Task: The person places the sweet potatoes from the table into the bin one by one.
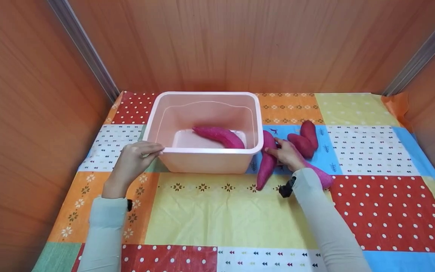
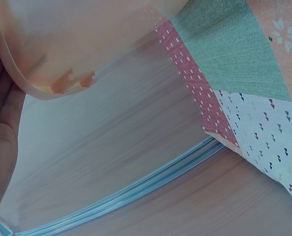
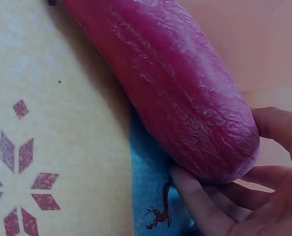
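At the near left corner of a pink plastic tub (image 1: 210,150), my left hand (image 1: 132,160) grips the rim between thumb and fingers. In the left wrist view, part of that hand (image 2: 1,147) shows at the tub's edge. My right hand (image 1: 287,154) holds the upper, blunt end of a long magenta sweet potato (image 1: 266,166), which lies beside the tub's right wall. Its wrinkled skin and the fingers around the blunt end fill the right wrist view. Another magenta sweet potato (image 1: 219,136) lies curved inside the tub. A third sweet potato (image 1: 321,175) is partly hidden by my right hand and forearm.
Two shorter dark red tubers (image 1: 309,132) lie touching each other, right of my right hand. A patchwork-patterned cloth (image 1: 217,211) covers the table. Wood-grain panels (image 1: 240,45) enclose the back and both sides.
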Motion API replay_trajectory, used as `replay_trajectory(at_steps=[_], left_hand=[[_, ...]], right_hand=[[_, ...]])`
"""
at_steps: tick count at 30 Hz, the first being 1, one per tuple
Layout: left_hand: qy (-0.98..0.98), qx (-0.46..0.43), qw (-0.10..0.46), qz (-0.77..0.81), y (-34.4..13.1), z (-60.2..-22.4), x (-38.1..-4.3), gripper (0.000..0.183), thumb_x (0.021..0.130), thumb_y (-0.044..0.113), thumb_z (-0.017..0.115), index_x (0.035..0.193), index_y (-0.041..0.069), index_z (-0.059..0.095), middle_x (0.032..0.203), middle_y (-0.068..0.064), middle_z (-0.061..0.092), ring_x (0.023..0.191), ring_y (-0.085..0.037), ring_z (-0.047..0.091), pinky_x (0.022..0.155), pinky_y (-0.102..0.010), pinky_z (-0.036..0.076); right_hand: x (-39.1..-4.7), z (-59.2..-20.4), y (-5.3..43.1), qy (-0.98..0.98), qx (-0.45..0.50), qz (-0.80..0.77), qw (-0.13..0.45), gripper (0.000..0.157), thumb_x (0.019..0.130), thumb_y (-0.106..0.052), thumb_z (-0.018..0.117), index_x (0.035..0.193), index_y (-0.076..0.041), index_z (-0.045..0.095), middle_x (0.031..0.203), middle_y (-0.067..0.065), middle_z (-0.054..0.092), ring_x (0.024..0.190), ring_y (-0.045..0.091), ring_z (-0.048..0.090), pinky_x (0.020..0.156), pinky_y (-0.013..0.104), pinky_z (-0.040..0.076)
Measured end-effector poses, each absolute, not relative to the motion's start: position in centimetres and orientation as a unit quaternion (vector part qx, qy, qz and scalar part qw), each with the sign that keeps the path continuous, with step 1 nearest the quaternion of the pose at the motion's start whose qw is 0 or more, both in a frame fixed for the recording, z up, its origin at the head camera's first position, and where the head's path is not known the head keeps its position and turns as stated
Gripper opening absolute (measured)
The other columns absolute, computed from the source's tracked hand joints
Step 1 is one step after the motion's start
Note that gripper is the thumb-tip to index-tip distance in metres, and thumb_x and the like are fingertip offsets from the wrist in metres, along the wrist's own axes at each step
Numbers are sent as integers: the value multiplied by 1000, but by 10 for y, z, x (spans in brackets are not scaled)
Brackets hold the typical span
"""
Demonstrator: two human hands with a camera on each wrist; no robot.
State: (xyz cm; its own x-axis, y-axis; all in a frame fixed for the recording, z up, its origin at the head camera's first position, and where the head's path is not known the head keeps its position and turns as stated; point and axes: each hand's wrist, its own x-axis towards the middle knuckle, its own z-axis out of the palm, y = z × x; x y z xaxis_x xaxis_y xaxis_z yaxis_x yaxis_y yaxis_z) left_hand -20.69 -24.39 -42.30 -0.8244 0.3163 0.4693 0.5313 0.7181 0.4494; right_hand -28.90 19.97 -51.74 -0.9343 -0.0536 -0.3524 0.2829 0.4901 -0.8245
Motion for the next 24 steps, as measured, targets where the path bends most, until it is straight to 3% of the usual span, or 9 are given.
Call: replay_trajectory(at_steps=[8,24], left_hand=[[-911,-223,172,-301,-244,-422,-206,24,80,3,75,104,8,75,104,-11,74,101,-28,69,87,-40,58],[-912,-227,187,-287,-243,-423,-206,22,80,4,76,102,7,76,101,-12,74,98,-28,70,87,-41,58]], right_hand=[[-289,-520,198,848,68,-502,155,73,94,-30,63,152,-8,25,149,18,40,106,27,62,78,33,61],[-286,-518,199,857,57,-497,128,67,92,-28,65,146,-1,37,142,22,48,104,24,62,77,26,60]])
